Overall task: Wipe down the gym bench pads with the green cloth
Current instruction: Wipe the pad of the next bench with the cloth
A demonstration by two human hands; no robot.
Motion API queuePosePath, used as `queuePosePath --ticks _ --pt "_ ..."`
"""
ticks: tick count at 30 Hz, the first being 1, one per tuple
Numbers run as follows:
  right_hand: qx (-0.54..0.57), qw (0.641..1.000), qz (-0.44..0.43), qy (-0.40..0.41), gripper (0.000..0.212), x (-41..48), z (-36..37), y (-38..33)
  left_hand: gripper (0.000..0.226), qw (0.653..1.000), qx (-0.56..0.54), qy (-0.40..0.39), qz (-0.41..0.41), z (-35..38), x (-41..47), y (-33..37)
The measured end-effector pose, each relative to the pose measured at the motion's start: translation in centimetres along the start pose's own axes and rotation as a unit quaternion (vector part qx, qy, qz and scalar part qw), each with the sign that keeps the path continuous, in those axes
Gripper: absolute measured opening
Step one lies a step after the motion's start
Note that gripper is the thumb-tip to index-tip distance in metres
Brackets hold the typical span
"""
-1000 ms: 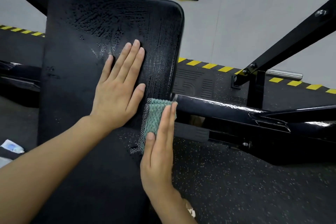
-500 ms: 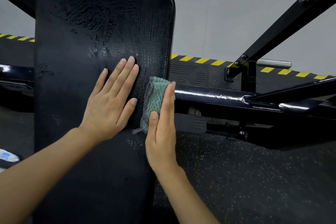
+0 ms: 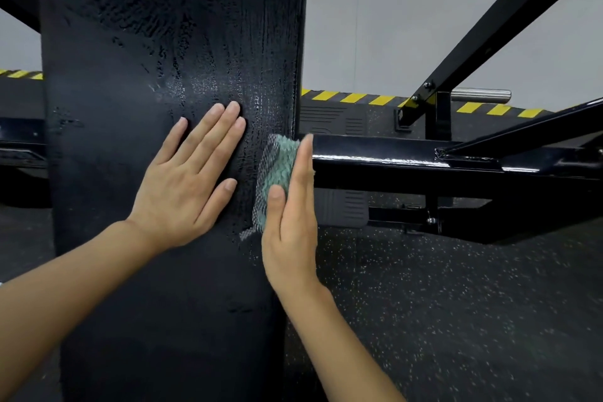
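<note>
There was one bench pad (image 3: 163, 42), running from 12 down to 7 o'clock in the view. One green cloth (image 3: 279, 163) sat at the pad's 3 o'clock edge. There were two hands: a left hand (image 3: 192, 179) at the cloth's 9 o'clock and a right hand (image 3: 290, 222) at its 6 o'clock. Yellow-and-black floor stripes came in two stretches, at the pad's 9 o'clock (image 3: 23, 74) and 3 o'clock (image 3: 359, 98). One silver bar (image 3: 483, 96) showed at 2 o'clock.

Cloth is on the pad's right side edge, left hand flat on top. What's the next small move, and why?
Probably slide the right hand and green cloth farther up the right edge of the bench pad toward its far corner: the cloth sits only midway along that edge, and the left hand lies flat on top as a brace.
</note>
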State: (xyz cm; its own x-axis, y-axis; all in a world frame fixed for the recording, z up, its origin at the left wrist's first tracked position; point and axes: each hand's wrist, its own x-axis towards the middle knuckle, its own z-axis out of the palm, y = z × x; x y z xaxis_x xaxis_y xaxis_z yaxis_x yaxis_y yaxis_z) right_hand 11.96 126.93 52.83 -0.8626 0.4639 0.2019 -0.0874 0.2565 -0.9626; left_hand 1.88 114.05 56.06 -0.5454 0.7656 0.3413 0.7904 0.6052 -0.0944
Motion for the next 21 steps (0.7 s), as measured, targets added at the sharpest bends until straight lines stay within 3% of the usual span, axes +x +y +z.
queuePosePath --ticks 8,15,21 --pt "-0.058 0.998 -0.018 -0.016 0.059 -4.1 -0.1 0.9 0.063 1.0 -0.005 0.008 0.001 0.3 -0.1 0.1" --pt "-0.092 0.995 0.016 -0.04 0.062 -10.8 -0.1 2.1 0.062 1.0 0.0 0.021 -0.005 0.4 -0.2 0.3" --pt "-0.065 0.997 0.018 -0.046 0.06 -9.3 -0.2 2.0 0.062 1.0 -0.008 0.023 -0.007 0.3 -0.6 0.5"
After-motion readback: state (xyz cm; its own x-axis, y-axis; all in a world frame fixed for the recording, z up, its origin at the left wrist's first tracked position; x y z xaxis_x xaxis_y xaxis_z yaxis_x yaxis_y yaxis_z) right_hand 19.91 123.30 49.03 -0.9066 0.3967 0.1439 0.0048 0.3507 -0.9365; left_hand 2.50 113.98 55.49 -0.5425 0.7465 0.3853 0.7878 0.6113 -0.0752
